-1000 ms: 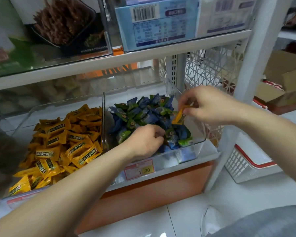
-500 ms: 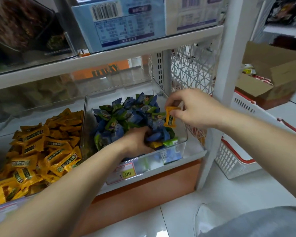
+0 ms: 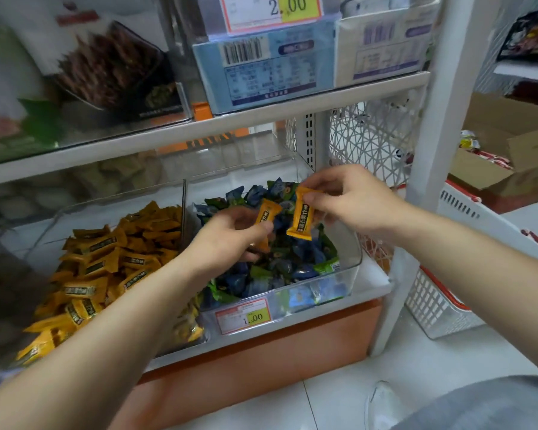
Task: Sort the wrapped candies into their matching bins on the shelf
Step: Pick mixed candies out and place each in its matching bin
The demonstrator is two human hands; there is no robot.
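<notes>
- Our left hand (image 3: 227, 243) pinches one orange candy (image 3: 267, 215); our right hand (image 3: 354, 203) pinches a second orange candy (image 3: 302, 218).
- Both hang over the right bin (image 3: 351, 243) of blue and green sweets, where they don't belong.
- We should carry them left, clear of the divider, and let go low over the orange bin (image 3: 115, 197).

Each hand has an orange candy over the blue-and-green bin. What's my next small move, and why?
Probably swing both hands left over the divider and release into the orange bin. The left hand pinches one orange candy and the right hand a second orange candy, both above the blue-and-green bin, where they don't match; the orange bin's pile does.
</notes>
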